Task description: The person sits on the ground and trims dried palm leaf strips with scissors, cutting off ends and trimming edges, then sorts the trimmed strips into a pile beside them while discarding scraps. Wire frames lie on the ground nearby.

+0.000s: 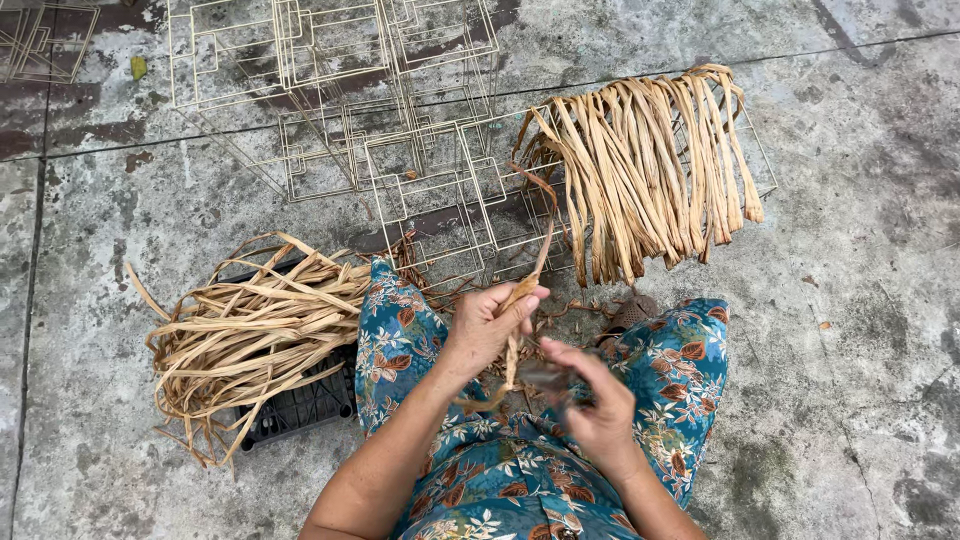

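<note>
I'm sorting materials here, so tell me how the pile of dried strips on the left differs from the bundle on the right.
The left pile is loose and tangled, strips curling every way; the right bundle hangs in neat, roughly parallel strands. The left pile rests on a black plastic crate, while the right bundle is draped over a wire frame. Both are the same tan, flat dried fibre, like the strip the left hand holds.

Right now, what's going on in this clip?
A person sits on a concrete floor twisting a dried fibre strand. The left hand pinches it up high; the right hand, blurred, works it lower down. A loose fibre bundle lies over a black crate to the left, another bundle drapes wire frames ahead.
</note>
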A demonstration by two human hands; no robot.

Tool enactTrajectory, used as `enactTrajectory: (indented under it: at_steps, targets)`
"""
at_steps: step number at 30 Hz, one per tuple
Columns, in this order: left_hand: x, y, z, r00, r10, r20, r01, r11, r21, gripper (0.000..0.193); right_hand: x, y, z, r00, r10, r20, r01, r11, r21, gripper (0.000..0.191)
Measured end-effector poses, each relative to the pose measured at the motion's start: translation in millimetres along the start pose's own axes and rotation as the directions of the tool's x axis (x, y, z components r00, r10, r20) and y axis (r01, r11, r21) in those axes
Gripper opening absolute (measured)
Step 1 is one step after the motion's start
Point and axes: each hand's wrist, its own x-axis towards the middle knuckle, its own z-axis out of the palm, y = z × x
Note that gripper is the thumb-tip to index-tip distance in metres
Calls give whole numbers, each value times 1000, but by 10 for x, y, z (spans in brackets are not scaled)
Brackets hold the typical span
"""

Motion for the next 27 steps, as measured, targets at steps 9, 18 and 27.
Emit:
enactTrajectory:
  at_steps: [9, 18, 27]
  targets:
    - [-203, 238, -127, 992, -38, 117, 0, 954, 301, 28, -6, 388, -336, 838, 540, 77, -543, 811, 217, 68]
    - [-252, 229, -170, 978, -124, 169, 58, 936, 348, 27, -54, 506, -298, 712, 700, 49, -668, 655, 353, 49]
    - [-454, 192, -1248, 969, 24, -247, 112, 846, 522, 34, -20, 625, -444, 703, 707, -81, -678, 700, 223, 32]
